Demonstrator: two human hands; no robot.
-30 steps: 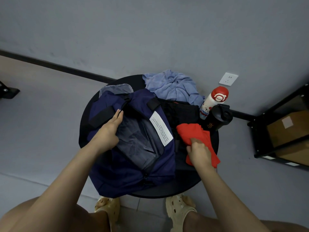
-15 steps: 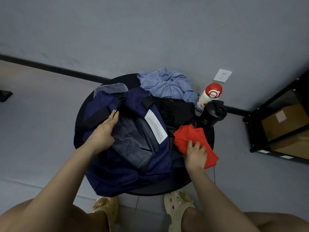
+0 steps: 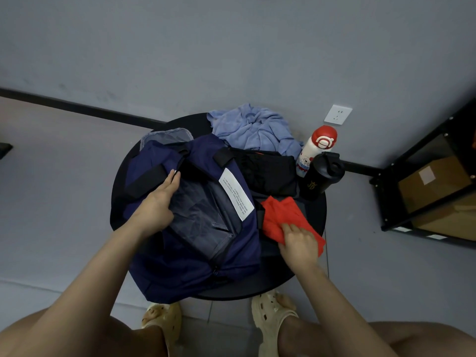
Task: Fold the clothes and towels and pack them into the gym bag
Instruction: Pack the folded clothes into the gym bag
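Note:
A navy gym bag (image 3: 180, 258) lies unzipped on a small round black table (image 3: 278, 282), its grey lining and a white label showing. My left hand (image 3: 157, 202) rests with straight fingers on the bag's left edge by a black strap, keeping the opening spread. A folded red cloth (image 3: 280, 215) lies right of the bag, and my right hand (image 3: 300, 243) lies on its near end, fingers fairly flat. A folded black garment (image 3: 268, 171) sits behind the red cloth. A crumpled light blue towel (image 3: 252, 130) is heaped at the table's back.
A white bottle with a red cap (image 3: 316, 148) and a black shaker bottle (image 3: 323, 176) stand at the table's right rim. A black metal shelf with cardboard boxes (image 3: 435, 186) is to the right. A wall socket (image 3: 338, 114) is behind. My feet in beige clogs are under the table.
My right hand has slid toward the near end of the red cloth, pressing it flatter. My left hand stays on the bag's edge. The view has shifted slightly.

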